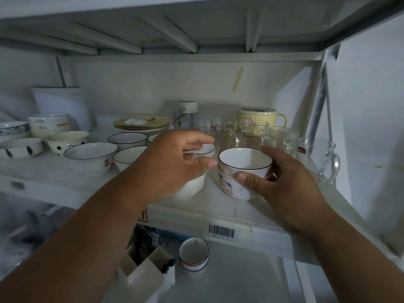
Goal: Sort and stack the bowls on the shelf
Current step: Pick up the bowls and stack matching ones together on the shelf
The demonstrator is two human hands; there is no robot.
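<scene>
My right hand (282, 178) grips a white bowl (244, 162) with a dark rim and an orange-blue print, held just above the shelf (218, 213) near its front edge. My left hand (172, 162) hovers with fingers spread over a ribbed white bowl (192, 189), its thumb tip close to the held bowl's rim. A small white bowl (206, 149) shows behind the left fingers. More dark-rimmed bowls (127, 139) stand left of my left arm, with a wide one (90, 155) printed in red.
Spotted and patterned bowls (65, 141) fill the shelf's left end. Yellow plates (142, 123) sit at the back. Glass mugs (282, 136), a glass pitcher (321, 158) and a yellow lidded mug (258, 115) crowd the right. Below, a small white cup (193, 255) and a cardboard box (144, 272).
</scene>
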